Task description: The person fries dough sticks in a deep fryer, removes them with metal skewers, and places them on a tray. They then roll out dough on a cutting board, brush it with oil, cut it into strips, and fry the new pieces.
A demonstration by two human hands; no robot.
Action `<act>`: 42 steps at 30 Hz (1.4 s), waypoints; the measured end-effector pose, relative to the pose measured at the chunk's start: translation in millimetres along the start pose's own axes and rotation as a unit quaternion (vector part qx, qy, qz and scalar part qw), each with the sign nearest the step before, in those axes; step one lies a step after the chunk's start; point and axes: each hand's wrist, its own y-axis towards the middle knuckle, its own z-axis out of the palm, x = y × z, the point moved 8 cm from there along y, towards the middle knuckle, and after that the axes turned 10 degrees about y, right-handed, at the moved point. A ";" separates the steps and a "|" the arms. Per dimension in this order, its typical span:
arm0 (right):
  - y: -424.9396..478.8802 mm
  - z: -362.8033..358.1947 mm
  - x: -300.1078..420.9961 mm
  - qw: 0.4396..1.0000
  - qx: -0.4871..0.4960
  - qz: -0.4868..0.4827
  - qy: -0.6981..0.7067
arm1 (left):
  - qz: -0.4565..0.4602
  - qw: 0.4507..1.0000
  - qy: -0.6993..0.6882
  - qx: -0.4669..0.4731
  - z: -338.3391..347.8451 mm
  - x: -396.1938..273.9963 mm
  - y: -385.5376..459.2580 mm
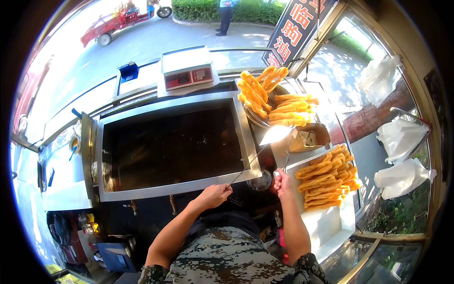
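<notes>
My left hand [215, 196] is closed on the end of a thin metal rod [244, 170] at the near edge of a steel deep fryer [142, 194] filled with dark oil. The rod slants up to the right. My right hand [283, 183] grips a thin metal tool, perhaps tongs [286, 160], between the fryer and a white tray [330, 227]. Twisted golden fried dough sticks [319, 170] lie piled in that tray. More fried dough sticks [292, 108] fill a round wire basket [257, 122] at the fryer's back right corner.
A digital scale [188, 72] stands behind the fryer. An open cardboard box [305, 140] sits between basket and tray. White plastic bags [402, 138] hang at right. Brass valves [133, 207] jut below the fryer. Outside are a person [225, 17] and a red cargo tricycle [117, 23].
</notes>
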 end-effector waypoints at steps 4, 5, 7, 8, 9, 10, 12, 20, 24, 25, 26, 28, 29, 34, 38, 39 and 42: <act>27.2 -51.0 5.9 0.986 0.063 -0.125 -0.090 | 0.029 1.000 0.010 0.005 11.6 -17.2 37.0; 25.0 -54.1 -2.0 0.984 0.061 -0.132 -0.106 | 0.029 1.000 0.009 0.000 10.9 -15.8 40.7; -15.5 -32.1 -23.2 0.990 0.023 -0.088 -0.109 | 0.014 1.000 0.008 -0.017 4.0 -4.0 39.2; -53.2 -20.6 -25.3 0.994 -0.023 -0.047 -0.098 | 0.004 1.000 0.003 -0.016 3.0 -1.3 39.0; -78.4 -27.5 -29.2 0.997 -0.024 -0.029 -0.071 | 0.003 1.000 -0.004 -0.011 5.0 -5.0 41.7; -102.5 -41.2 -41.2 0.999 -0.023 -0.012 -0.044 | 0.001 1.000 -0.011 -0.007 6.2 -6.8 44.0; -143.4 -76.7 -65.0 0.993 -0.046 -0.048 -0.101 | 0.019 1.000 0.001 0.002 10.4 -4.3 50.3; -240.9 -196.8 -166.4 0.828 -0.144 -0.287 -0.460 | 0.031 0.999 -0.015 0.010 1.6 12.0 24.5; -206.0 -151.7 -171.9 0.816 -0.075 -0.264 -0.508 | 0.011 0.996 -0.080 -0.043 -21.0 51.5 -32.2; -190.7 -126.8 -164.8 0.818 -0.065 -0.252 -0.514 | -0.001 0.993 -0.103 -0.060 -24.5 68.4 -51.1; -174.8 -106.6 -157.6 0.824 -0.071 -0.239 -0.509 | -0.015 0.989 -0.128 -0.079 -26.3 87.0 -72.4; -130.4 -69.2 -147.6 0.813 -0.070 -0.246 -0.523 | -0.093 0.974 -0.173 -0.112 -21.0 137.5 -115.6; -108.3 -54.4 -140.7 0.795 -0.065 -0.264 -0.542 | -0.129 0.964 -0.189 -0.133 -16.8 160.3 -136.7; -34.3 19.8 -123.5 0.732 -0.098 -0.264 -0.620 | -0.230 0.928 -0.120 -0.269 6.7 263.8 -247.1; 15.1 27.1 -122.4 0.702 -0.100 -0.230 -0.667 | -0.319 0.908 -0.044 -0.269 66.0 339.5 -301.6; 29.3 19.8 -125.9 0.713 -0.085 -0.212 -0.662 | -0.338 0.906 -0.033 -0.253 80.4 350.5 -308.5; 59.8 -2.1 -127.3 0.727 -0.094 -0.177 -0.656 | -0.332 0.904 -0.086 -0.256 79.5 332.5 -315.5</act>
